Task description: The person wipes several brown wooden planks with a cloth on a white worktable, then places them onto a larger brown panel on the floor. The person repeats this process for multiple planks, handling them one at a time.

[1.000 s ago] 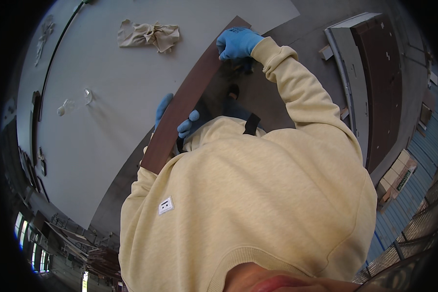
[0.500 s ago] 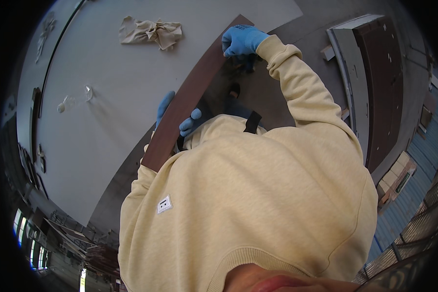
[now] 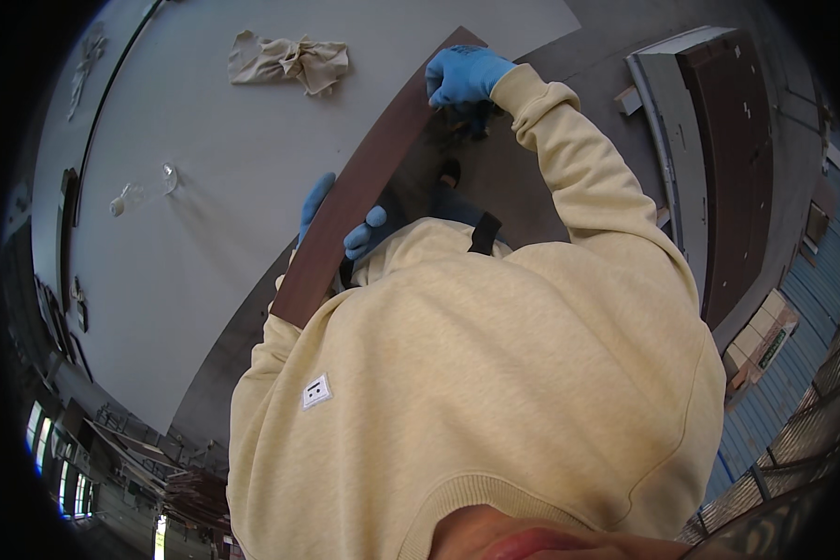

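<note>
A long, narrow brown board (image 3: 359, 187) slants across the front of my body, its far end up to the right. My left hand (image 3: 359, 235), in a blue glove, holds it from below near the close end. The left fingers show on both sides of the board, while the palm is hidden behind it. At the far end, my blue-gloved right hand (image 3: 467, 75) is closed against the board's right edge with its fingers curled. Whatever sits inside those fingers is hidden.
A pale grey table surface (image 3: 196, 121) extends to the left under the board. On it lie a crumpled beige cloth (image 3: 289, 62) and a clear plastic bottle (image 3: 145, 192). Stacked brown panels (image 3: 733, 159) stand at the right, with light wooden blocks (image 3: 758, 341) nearer me.
My right hand and the board's far end have shifted very slightly upward in the view. My left hand keeps its hold in the same place.
</note>
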A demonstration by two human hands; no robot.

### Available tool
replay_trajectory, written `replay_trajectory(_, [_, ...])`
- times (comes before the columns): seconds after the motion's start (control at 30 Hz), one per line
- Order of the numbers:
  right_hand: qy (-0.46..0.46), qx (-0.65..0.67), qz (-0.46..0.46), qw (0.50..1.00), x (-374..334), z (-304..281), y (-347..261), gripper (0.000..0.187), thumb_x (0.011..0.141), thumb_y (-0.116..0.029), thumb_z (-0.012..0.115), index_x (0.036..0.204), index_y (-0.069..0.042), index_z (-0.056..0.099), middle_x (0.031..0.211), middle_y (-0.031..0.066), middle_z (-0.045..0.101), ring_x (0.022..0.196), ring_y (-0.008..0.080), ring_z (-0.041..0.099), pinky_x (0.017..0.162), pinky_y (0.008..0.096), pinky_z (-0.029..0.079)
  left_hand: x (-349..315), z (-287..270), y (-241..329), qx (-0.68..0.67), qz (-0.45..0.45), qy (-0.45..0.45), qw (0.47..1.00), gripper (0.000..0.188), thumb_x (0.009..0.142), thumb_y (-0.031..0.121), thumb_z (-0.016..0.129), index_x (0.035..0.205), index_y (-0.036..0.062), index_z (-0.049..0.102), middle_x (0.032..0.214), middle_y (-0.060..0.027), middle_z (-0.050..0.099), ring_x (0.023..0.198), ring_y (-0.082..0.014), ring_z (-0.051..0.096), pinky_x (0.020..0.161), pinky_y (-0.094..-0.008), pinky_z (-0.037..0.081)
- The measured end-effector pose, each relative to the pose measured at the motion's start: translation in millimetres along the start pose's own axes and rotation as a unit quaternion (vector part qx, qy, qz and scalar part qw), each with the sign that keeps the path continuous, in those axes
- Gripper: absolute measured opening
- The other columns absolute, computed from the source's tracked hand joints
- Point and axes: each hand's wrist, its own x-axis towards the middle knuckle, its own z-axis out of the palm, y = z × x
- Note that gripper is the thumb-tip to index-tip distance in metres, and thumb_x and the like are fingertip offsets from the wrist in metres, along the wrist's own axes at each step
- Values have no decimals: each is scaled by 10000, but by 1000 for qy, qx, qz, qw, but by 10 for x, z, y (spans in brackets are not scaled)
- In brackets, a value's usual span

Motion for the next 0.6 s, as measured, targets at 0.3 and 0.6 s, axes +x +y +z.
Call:
replay_trajectory(0.3, [9,26,2,1000,167,66,196,255,900,-323,797,1012,-96,770,1003,92,785,949,276,737,871,428,568,22,41,-14,6,10,15,1000,804,1088,644,366,1683,144,158,1464,-344,494,888,-351,692,801,-502,596])
replay_trajectory(0.6, [20,0,-19,1000,57,127,-83,289,891,-350,779,1058,-115,774,995,123,774,951,309,735,891,432,564,-45,7,-5,12,20,24,999,787,1092,631,370,1676,128,212,1450,-360,510,896,-355,702,778,-470,609])
